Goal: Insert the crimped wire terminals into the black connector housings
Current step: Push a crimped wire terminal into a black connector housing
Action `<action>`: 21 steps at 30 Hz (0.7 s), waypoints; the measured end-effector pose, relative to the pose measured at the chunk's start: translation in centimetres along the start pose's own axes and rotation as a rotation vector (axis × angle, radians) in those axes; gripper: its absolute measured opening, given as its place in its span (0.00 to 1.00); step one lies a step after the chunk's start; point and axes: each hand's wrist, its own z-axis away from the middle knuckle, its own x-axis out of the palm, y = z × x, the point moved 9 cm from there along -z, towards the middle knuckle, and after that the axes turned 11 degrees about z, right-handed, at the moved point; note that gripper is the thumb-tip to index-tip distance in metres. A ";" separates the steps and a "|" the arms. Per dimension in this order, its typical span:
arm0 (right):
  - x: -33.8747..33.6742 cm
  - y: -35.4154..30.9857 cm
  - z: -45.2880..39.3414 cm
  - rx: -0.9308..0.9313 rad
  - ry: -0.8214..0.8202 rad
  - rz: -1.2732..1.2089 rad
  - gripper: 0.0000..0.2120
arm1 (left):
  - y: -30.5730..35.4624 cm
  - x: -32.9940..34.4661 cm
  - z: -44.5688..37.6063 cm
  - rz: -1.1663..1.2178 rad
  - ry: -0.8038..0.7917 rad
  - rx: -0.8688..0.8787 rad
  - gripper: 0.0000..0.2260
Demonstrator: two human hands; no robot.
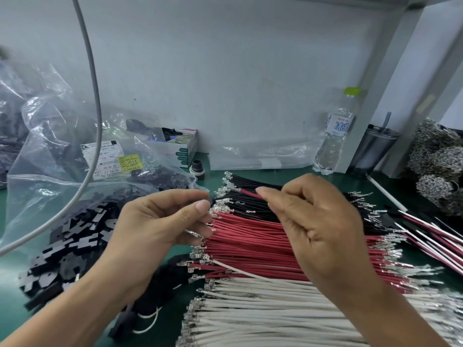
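Note:
Rows of crimped wires lie on the green mat: black wires (pixel 253 209) at the back, red wires (pixel 250 244) in the middle, white wires (pixel 263 314) nearest me. My right hand (pixel 313 221) hovers over them and pinches one red wire (pixel 246 193) with a metal terminal pointing left. My left hand (pixel 160 224) pinches the end of a thin black wire (pixel 220 197) between thumb and forefinger. Black connector housings (pixel 72 249) spill from a clear plastic bag at the left.
A grey cable (pixel 92 78) hangs across the left. At the back stand a small white box (pixel 183 149), a water bottle (pixel 335 136) and a dark tumbler (pixel 373 146). Finished red-white-black harnesses (pixel 436 236) lie at the right, below silvery terminal bundles (pixel 438 156).

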 end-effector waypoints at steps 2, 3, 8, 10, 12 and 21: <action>-1.0 -0.3 -0.3 -0.044 0.033 0.057 0.09 | -0.5 0.7 0.0 0.060 -0.069 -0.048 0.16; -1.1 -0.5 -0.3 -0.057 0.027 0.067 0.08 | -0.6 0.9 0.1 0.078 -0.101 -0.063 0.19; -0.3 -0.6 0.4 -0.048 -0.051 0.005 0.08 | -1.3 1.6 0.2 0.145 -0.191 -0.127 0.21; -0.3 -0.3 0.5 -0.007 -0.051 -0.059 0.08 | -1.5 1.7 0.2 0.163 -0.204 -0.146 0.19; -0.3 -0.1 0.6 0.023 -0.049 -0.130 0.08 | -1.6 1.8 0.2 0.175 -0.214 -0.162 0.19; -0.1 -0.3 0.7 0.055 -0.086 -0.233 0.07 | -1.8 1.9 0.3 0.257 -0.203 -0.221 0.18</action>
